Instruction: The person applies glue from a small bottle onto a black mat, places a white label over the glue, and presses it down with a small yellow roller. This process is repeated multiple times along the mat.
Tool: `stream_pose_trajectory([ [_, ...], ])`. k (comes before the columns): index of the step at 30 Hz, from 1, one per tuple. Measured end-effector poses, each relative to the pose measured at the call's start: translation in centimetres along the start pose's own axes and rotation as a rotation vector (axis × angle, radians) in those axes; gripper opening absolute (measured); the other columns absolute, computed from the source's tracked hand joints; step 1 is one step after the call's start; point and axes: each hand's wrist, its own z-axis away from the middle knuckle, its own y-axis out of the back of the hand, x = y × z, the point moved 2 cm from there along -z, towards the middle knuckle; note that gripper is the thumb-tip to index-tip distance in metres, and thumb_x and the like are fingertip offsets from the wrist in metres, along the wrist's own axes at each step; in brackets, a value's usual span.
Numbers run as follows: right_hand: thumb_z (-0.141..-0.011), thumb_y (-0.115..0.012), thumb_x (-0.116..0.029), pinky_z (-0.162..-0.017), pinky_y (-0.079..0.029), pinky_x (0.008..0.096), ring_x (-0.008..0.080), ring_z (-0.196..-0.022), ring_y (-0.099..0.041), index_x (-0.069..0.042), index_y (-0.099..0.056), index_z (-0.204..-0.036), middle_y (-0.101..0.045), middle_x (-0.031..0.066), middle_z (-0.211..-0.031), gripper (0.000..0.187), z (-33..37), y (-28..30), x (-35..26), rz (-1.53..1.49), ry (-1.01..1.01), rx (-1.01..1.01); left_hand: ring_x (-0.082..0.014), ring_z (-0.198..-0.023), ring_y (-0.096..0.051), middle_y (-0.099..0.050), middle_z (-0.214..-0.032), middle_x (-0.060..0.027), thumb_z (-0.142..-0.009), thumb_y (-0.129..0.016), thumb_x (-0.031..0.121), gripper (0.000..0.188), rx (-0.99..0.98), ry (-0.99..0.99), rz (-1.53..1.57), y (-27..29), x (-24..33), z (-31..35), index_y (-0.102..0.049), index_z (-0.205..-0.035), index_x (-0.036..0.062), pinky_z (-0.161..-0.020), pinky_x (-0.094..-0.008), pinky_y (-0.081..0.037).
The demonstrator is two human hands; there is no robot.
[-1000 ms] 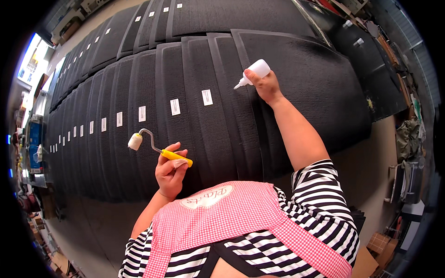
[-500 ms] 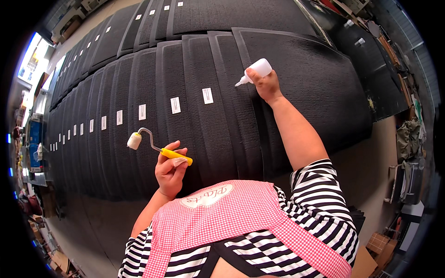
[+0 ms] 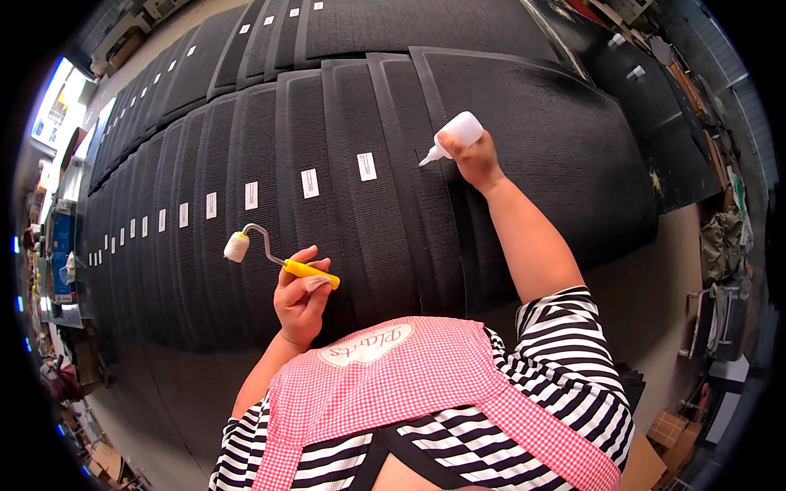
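My right hand [image 3: 476, 159] is closed round a white squeeze bottle [image 3: 461, 128], tilted so that its narrow nozzle points down and left. The tip is at a black ribbed mat [image 3: 409, 188], where a thin dark line shows beside it; whether it touches I cannot tell. In my left hand [image 3: 301, 304] is the yellow handle of a small paint roller [image 3: 309, 272]. Its white roller head hangs at the left on a bent metal rod, over the mats. A scrap of something pale lies between the left fingers and the handle. White labels [image 3: 366, 167] sit on the neighbouring mats.
Overlapping black mats spread far to the left, several with white labels. A wide top mat [image 3: 540, 155] lies under and beyond my right arm. Another row of mats [image 3: 426, 29] lies behind. Cardboard boxes [image 3: 673, 438] stand at the lower right.
The right hand has moved slightly toward me with the bottle, bringing the nozzle lower on the mat. A short dark line now shows by the tip. The left hand and roller have hardly moved.
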Motion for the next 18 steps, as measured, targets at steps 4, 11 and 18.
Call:
stream_pose_trajectory([
  [4,-0.084,-0.073,-0.030,-0.070,-0.052,0.0310,0.0155,-0.078,-0.065,-0.001,-0.071,-0.089,-0.070,0.0064,-0.084,0.030,0.5,0.1,-0.1,-0.002,-0.008,-0.015,-0.0250,-0.114,-0.064,-0.053,-0.134,-0.0149,-0.089,-0.066,-0.003,0.008,-0.004,0.002,-0.003,0.0,0.0,0.0,-0.071,-0.091,0.0036,-0.096,-0.0325,-0.052],
  [11,-0.085,-0.073,-0.030,-0.071,-0.052,0.0303,0.0158,-0.080,-0.065,-0.001,-0.070,-0.090,-0.070,0.0069,-0.087,0.030,0.2,0.7,0.5,-0.086,0.032,0.034,-0.0251,-0.114,-0.064,-0.053,-0.134,-0.0154,-0.089,-0.066,-0.004,0.008,-0.003,0.001,0.009,0.0,-0.1,0.0,-0.070,-0.091,0.0032,-0.097,-0.0332,-0.052],
  [18,-0.086,-0.072,-0.034,-0.072,-0.053,0.0312,0.0174,-0.079,-0.067,-0.001,-0.071,-0.088,-0.070,0.0073,-0.083,0.034,-1.1,1.0,1.2,-0.007,0.040,0.148,-0.0254,-0.114,-0.064,-0.053,-0.135,-0.0156,-0.088,-0.066,-0.004,0.008,0.000,-0.001,-0.005,0.0,-0.1,0.0,-0.070,-0.089,0.0028,-0.096,-0.0334,-0.053],
])
